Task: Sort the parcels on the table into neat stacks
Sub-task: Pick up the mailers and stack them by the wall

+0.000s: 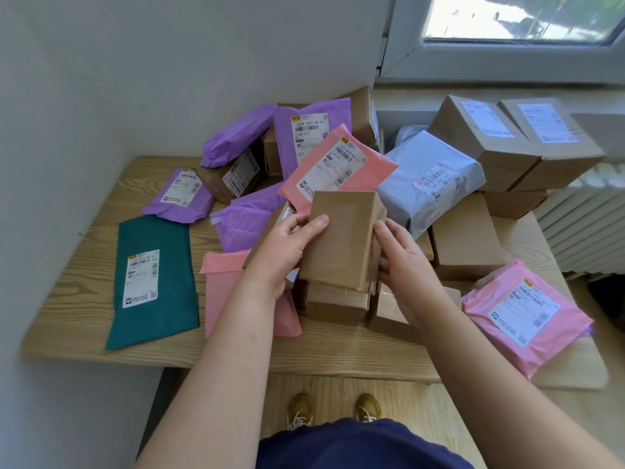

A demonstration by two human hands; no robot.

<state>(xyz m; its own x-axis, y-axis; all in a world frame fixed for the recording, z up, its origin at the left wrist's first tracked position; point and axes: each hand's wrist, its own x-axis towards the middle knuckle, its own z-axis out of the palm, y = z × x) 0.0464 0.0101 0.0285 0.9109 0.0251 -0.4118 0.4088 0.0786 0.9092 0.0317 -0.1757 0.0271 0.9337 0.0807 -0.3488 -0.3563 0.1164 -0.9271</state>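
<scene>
A small brown cardboard box [341, 238] is held tilted above the middle of the wooden table [77, 299]. My left hand [287, 247] grips its left side, thumb across the top face. My right hand [400, 255] grips its right side. Beneath it stand two other brown boxes [333, 304]. Soft mailers lie around: a dark green one [154, 282] at the left, purple ones [179, 196], a salmon one [338, 167], a grey one [429, 184] and a pink one [522, 313] at the right.
Larger brown boxes [507, 140] are piled at the back right by the window sill, with another brown box [463, 238] right of my hands. A white radiator [581, 225] stands to the right. A white wall borders the table at the left and back.
</scene>
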